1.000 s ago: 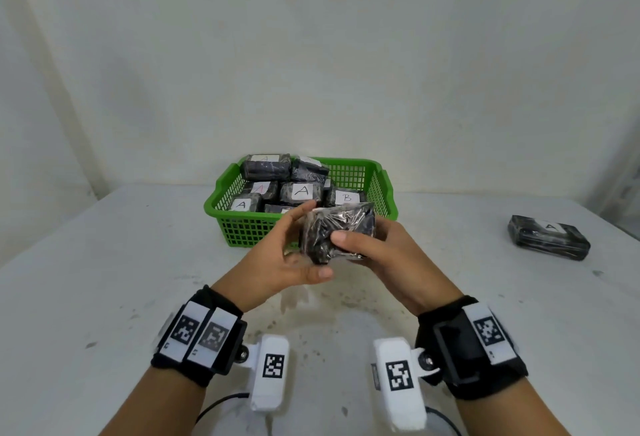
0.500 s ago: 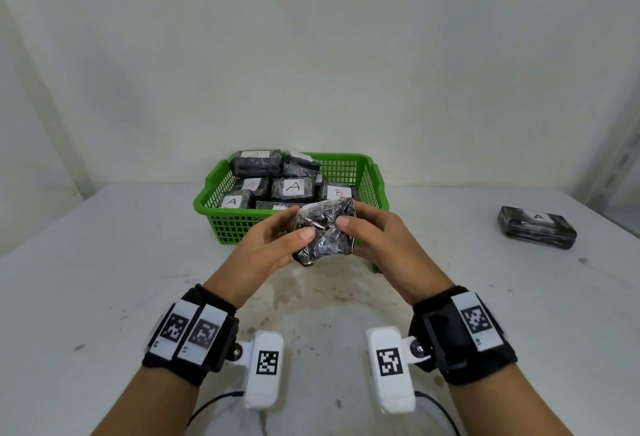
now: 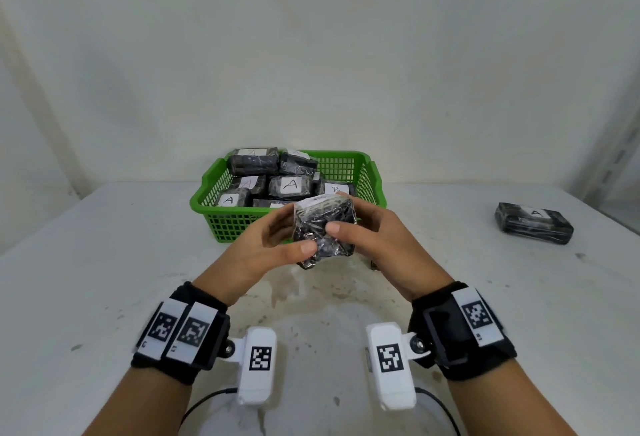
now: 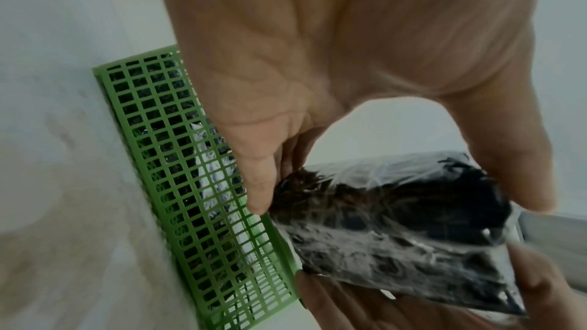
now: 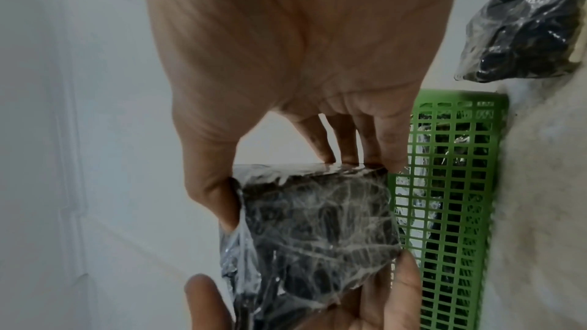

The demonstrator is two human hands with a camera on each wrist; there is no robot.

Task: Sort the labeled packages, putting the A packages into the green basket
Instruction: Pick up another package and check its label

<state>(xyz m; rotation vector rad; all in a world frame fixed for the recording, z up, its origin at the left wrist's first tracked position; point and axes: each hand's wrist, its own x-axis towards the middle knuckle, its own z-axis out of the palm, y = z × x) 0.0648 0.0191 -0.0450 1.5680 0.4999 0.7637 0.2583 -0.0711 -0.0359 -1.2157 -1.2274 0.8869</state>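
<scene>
A black package wrapped in clear film (image 3: pixel 323 228) is held just in front of the green basket (image 3: pixel 235 224), above the table. My left hand (image 3: pixel 298 230) grips its left side, thumb on the near face. My right hand (image 3: pixel 344 214) grips its right side, thumb across the front. A white label edge shows on its top, and I cannot read the letter. The left wrist view shows this package (image 4: pixel 397 222) pinched beside the basket wall (image 4: pixel 197 185). In the right wrist view the package (image 5: pixel 311 230) sits between thumb and fingers. The basket holds several labeled packages, mostly A and one B.
A lone package labeled A (image 3: pixel 533 222) lies on the white table (image 3: pixel 104 262) at the far right. A wall stands right behind the basket. The right wrist view catches another wrapped package (image 5: pixel 524 24) at its top right corner.
Both hands have turned the package between them, so the white label edge now shows on top. It stays in front of the basket.
</scene>
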